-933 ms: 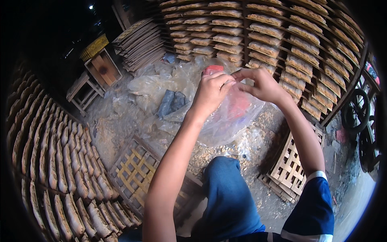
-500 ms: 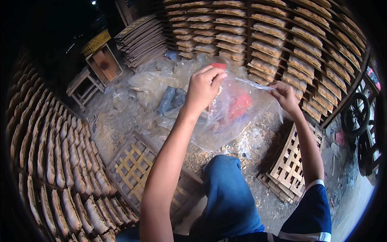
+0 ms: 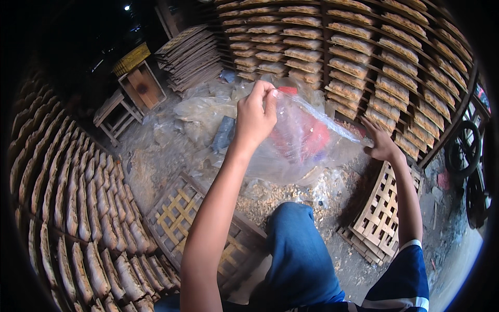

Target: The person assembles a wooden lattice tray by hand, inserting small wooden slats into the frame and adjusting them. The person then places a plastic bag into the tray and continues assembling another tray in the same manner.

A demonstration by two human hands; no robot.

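My left hand (image 3: 254,112) pinches one rim corner of the clear bag (image 3: 299,143); my right hand (image 3: 382,145) grips the opposite corner, well apart, so the mouth is stretched taut. The bag hangs between my fingers, above the littered floor (image 3: 156,151), red contents inside.

You see soft daylight on the middle of the floor (image 3: 156,156), and the far top left is dark but for one small bright lamp (image 3: 127,7). The clear plastic bag (image 3: 301,140) shines a little. Your picture bends round at the rim, with black corners. The racks (image 3: 364,62) look sharp.
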